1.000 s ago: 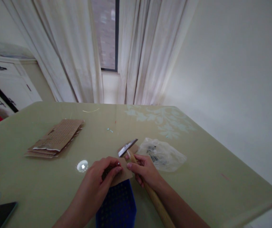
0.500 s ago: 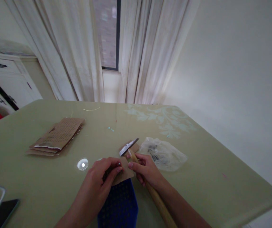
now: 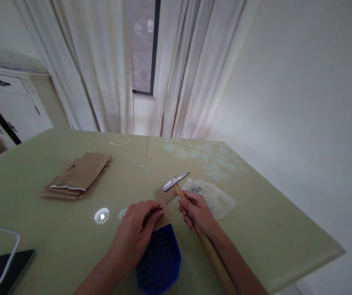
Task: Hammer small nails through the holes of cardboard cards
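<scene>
Dark flat device (image 3: 6,268), one, with white cable (image 3: 15,248), at the left of the counter (image 3: 271,229). 
Cardboard stack (image 3: 83,170), brown, well apart from the hands. 
Left hand (image 3: 142,223): thumb and forefinger pinched on a small bright-tipped piece (image 3: 160,207), over a brown card (image 3: 165,221). Advisable: steady pinch, piece upright, fingertips low and away from the tip. 
Blue perforated basket (image 3: 159,262), at the card's near edge; whether it bears the card cannot be told. Firm support beneath would help. 
Second brown card (image 3: 163,194), just beyond. 
Hammer (image 3: 208,248), head raised; light, square taps seem best. 
Right hand (image 3: 199,211): wrapped round the wooden handle near the head, suiting control over force. 
Clear plastic bag (image 3: 220,198), behind that hand.
</scene>
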Available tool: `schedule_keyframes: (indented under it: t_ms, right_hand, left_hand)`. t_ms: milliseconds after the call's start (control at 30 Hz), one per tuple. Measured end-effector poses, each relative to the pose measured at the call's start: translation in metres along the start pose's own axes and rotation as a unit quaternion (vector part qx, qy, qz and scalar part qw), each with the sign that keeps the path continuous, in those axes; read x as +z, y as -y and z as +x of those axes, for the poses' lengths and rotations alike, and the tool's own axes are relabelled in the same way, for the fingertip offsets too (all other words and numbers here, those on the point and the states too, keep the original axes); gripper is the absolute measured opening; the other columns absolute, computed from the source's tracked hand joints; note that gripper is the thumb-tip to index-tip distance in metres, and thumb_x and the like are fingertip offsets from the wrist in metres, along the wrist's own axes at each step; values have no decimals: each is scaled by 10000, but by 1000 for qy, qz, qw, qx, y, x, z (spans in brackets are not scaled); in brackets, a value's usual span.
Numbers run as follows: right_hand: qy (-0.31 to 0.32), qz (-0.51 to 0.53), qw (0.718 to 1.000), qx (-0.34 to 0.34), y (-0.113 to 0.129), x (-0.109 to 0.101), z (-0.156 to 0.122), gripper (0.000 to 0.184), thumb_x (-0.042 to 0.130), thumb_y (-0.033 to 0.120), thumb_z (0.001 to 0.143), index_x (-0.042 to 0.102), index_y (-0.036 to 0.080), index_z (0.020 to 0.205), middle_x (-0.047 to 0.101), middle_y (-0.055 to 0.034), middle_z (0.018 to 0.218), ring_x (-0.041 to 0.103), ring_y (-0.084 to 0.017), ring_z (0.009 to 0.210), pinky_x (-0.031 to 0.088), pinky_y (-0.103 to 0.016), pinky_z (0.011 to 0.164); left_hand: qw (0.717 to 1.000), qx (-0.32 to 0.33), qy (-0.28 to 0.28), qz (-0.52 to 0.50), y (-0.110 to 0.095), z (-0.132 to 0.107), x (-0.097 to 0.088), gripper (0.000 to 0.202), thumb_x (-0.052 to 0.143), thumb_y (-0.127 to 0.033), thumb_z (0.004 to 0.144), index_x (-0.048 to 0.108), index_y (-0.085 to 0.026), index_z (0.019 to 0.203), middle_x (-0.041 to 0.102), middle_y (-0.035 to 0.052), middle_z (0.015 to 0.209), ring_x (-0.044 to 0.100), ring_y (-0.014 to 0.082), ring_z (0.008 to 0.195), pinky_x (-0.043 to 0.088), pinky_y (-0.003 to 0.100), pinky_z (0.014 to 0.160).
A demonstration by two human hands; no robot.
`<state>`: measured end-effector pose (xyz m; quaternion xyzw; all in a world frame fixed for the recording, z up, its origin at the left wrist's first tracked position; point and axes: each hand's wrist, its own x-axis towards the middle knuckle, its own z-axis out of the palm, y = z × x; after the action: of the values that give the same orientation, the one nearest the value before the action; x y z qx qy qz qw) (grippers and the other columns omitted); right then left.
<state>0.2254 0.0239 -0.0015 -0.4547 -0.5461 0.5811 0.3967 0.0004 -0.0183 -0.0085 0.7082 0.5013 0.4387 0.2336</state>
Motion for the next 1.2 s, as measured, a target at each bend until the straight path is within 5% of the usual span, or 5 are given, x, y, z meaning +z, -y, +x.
schedule_keyframes:
  t_ms: [200,433,1200]
  right_hand:
    - [29,-117,993,0,53,-4,-37,455,644,606,1034,571,208,825,495,97,553,414,-51,328,312,-143,291]
    - [92,-242,965,42,110,9,-72,379,522,476,1135,569,214,866,530,88,532,452,-63,363,363,-128,345]
    - [94,-276,954,71,111,12,-72,361,495,433,1130,531,235,831,522,90,525,462,-80,358,363,-134,328]
  left_hand:
    - [999,31,1,13,2,3,1,175,620,-283,1043,795,-280,1059,852,20,1006,767,263,926,533,424,904]
    - [998,57,25,27,0,4,0,175,624,-217,1038,791,-268,1018,844,14,958,755,257,892,494,414,880]
    - [996,36,65,47,-1,3,-1,154,688,-203,1013,824,-274,1024,829,41,1107,729,285,1049,505,439,971]
